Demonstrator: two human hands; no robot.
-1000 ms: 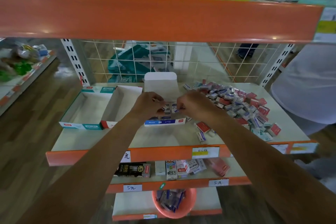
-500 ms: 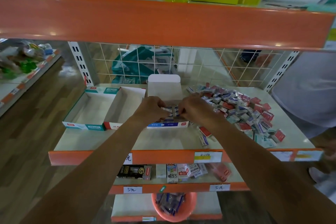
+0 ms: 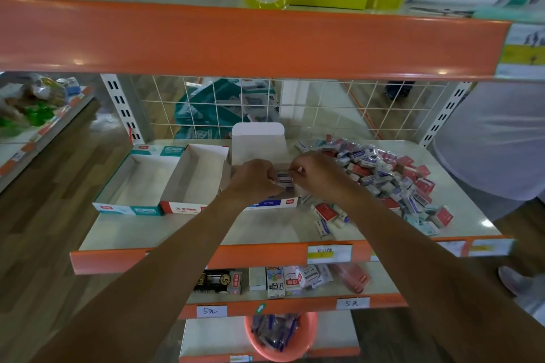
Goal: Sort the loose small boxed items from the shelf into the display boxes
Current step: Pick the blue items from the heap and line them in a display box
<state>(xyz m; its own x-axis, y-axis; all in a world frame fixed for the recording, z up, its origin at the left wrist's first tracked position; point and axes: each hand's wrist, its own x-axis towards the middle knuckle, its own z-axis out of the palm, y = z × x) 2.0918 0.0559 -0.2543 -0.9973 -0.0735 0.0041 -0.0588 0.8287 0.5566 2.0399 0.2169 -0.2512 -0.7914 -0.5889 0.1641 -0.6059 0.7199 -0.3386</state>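
Pinches blue boxes (image 3: pixel 283 180) between left hand (image 3: pixel 253 178) and right hand (image 3: pixel 320 174), both curled onto them over the display box (image 3: pixel 274 203), seemingly to square them before seating, with the pile (image 3: pixel 383 177) beside the right hand.

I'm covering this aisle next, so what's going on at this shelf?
A person's left hand and right hand together pinch a few small blue-and-white boxes over the open blue-fronted cardboard display box. The teal-fronted display box and the red-fronted display box left of it show nothing inside. A heap of loose small red, blue and teal boxes lies on the cream shelf to the right.
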